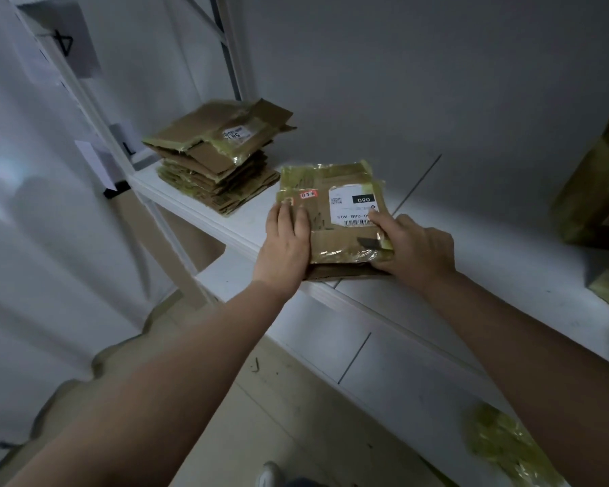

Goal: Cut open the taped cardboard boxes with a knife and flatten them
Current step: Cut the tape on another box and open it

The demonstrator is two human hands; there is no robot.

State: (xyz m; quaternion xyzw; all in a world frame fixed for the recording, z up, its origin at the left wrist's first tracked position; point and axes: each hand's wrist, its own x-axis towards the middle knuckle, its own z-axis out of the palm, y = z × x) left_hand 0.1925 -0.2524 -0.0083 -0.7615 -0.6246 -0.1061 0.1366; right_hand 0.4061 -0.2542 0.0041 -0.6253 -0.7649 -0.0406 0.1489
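1. A flattened cardboard box (333, 214) wrapped in yellowish tape lies near the front edge of a white shelf (471, 247); its white shipping label (354, 204) faces up.
2. The left hand (287, 240) lies flat on the box's left part, fingers straight and pressing down, gripping nothing.
3. The right hand (413, 249) rests at the box's right edge, forefinger stretched onto the label; whether its other fingers hold anything, I cannot tell.
4. A stack of flattened boxes (217, 156) sits farther back to the left on the same shelf, apart from the box; another taped box (593, 191) stands at the right edge.
5. Crumpled tape (507, 448) lies on the lower shelf.
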